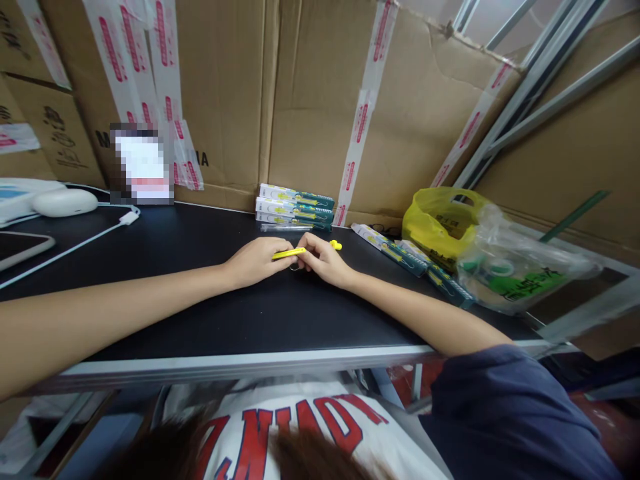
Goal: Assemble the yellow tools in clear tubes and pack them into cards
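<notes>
Both hands meet over the middle of the black tabletop [220, 320]. My left hand [257, 260] is closed around a slim yellow stick [289, 253], which points to the right. At the stick's right end, the fingers of my right hand [323, 259] are bent and pinch it. A thin curved wire [294, 269] shows just under the fingers; I cannot tell whether it is joined to the stick. Just behind my right hand lies a small yellow knobbed piece [336, 245]. Clear thin rods or tubes [285, 228] lie behind my hands.
Several printed boxes [295, 205] are stacked at the back; more boxes [390, 250] lie to the right. Beside them are a yellow plastic bag [440, 220] and a clear bag [520, 273]. On the left are a phone [25, 248], a white case [65, 201] and a cable [75, 252]. Cardboard [310, 100] walls the back.
</notes>
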Motion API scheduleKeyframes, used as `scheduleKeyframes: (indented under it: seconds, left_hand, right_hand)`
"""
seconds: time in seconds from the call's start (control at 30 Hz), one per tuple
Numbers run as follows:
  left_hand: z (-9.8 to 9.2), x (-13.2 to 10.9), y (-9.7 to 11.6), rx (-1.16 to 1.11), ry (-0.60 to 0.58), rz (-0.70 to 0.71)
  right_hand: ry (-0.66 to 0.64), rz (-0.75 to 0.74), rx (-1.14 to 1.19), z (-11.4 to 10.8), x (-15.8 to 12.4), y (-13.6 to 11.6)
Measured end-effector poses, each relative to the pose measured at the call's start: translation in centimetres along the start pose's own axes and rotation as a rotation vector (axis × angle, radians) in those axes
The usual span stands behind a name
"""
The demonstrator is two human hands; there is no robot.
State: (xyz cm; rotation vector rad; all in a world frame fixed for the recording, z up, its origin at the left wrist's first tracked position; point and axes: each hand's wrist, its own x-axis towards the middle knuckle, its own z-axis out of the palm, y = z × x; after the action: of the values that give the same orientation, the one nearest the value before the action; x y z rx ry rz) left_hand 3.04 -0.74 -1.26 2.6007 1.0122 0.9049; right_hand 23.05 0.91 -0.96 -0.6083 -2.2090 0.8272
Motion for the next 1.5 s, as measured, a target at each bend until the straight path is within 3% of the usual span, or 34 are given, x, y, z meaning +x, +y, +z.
scheduleKeyframes:
  seconds: [0.2,0.37,0.57,0.97,1.13,1.27,1.4,1.5]
  left_hand:
    - [0.2,0.1,-0.3,0.016,0.009,0.024]
    - [0.2,-0.1,-0.6,0.112,-0.027,0.078]
    - [0.2,-0.2,-0.6,0.186,-0.074,0.041]
    - [0.1,-0.1,-0.6,0.147,-0.055,0.026]
    - [-0.1,0.0,-0.4,0.150,-0.063,0.043]
    - [-0.4,0.0,-0.3,0.124,-0.042,-0.043]
    - [-0.6,-0.1,-0.3,0.123,0.021,-0.107]
    - [-0.6,-0.2,-0.4,0.162,0.000,-0.121]
  right_hand:
    - [0.037,0.043,0.052,0.2,0.2,-0.1]
    - [-0.010,0.018,0.071,0.1,0.1,0.3]
    - [-0.067,0.035,-0.038,-0.6,0.2,0.4]
    - [-0.225,0.061,-0.040,-1.6,0.7,0.5]
    - [-0.214,0.089,0.020,-1.4,0.7,0.6]
    - [-0.203,0.138,0.055,-1.3,0.7,0.9]
    - [-0.109,0.160,0.051,-1.1,0.8,1.1]
    - [-0.002,0.137,-0.013,-0.8,0.7,1.2]
